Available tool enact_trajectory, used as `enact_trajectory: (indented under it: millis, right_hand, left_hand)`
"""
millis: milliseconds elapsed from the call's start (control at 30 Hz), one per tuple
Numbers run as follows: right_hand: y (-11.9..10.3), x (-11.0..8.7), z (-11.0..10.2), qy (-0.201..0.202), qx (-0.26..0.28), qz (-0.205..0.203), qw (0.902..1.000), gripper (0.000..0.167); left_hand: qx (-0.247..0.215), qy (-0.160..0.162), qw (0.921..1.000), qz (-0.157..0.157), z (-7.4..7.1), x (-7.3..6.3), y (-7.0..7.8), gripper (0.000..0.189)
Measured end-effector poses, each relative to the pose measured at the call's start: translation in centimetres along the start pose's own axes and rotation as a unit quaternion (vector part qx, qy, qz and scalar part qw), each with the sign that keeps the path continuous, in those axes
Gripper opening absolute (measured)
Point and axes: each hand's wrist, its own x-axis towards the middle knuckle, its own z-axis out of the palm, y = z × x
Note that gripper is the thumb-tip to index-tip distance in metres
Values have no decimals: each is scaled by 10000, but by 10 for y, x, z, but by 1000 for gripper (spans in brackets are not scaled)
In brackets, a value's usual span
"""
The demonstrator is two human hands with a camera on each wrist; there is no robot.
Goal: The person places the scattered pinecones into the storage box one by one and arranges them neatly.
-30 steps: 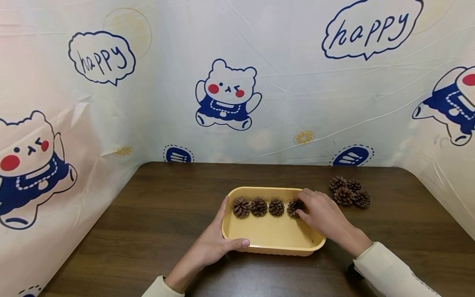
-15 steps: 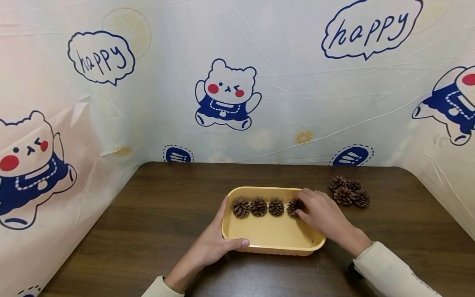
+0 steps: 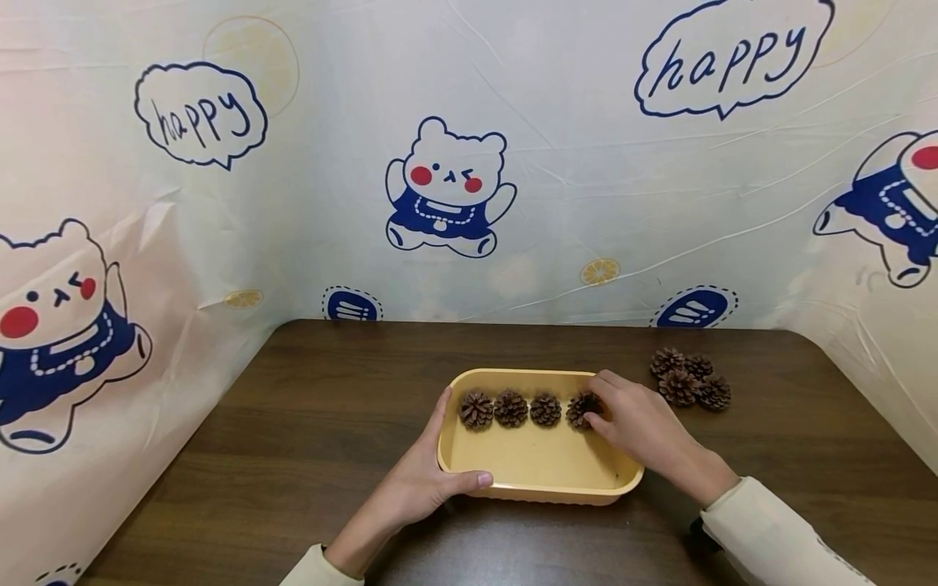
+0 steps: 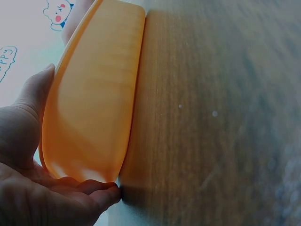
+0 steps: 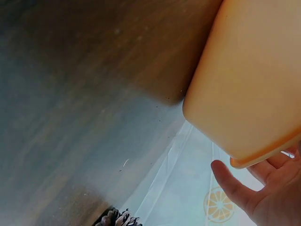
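Note:
A yellow plastic tray (image 3: 538, 464) sits on the table with a row of brown pine cones along its back half. My left hand (image 3: 421, 480) grips the tray's left end, thumb over the front rim; in the left wrist view its fingers (image 4: 101, 193) lie against the outer wall. Inside the back right corner, my right hand (image 3: 641, 423) pinches the rightmost pine cone (image 3: 580, 411), partly covered by the fingers. To its left stand three more, with the left one (image 3: 476, 410) nearest the tray's end. The right wrist view shows the right hand (image 5: 270, 190) reaching over the rim, the cone hidden.
Several loose pine cones (image 3: 679, 387) are clustered on the dark wooden table (image 3: 330, 399), behind and right of the tray. A printed cloth (image 3: 557, 163) with bears and lettering hangs behind the table and at both sides.

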Motion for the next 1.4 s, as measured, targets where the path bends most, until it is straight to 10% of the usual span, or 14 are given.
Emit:
enact_trajectory:
  millis: [1400]
  right_hand:
    - [19,-11,-27,987,225,-280,9945,26]
  left_hand:
    - [114,82,9999,-22,0,-4,2,132]
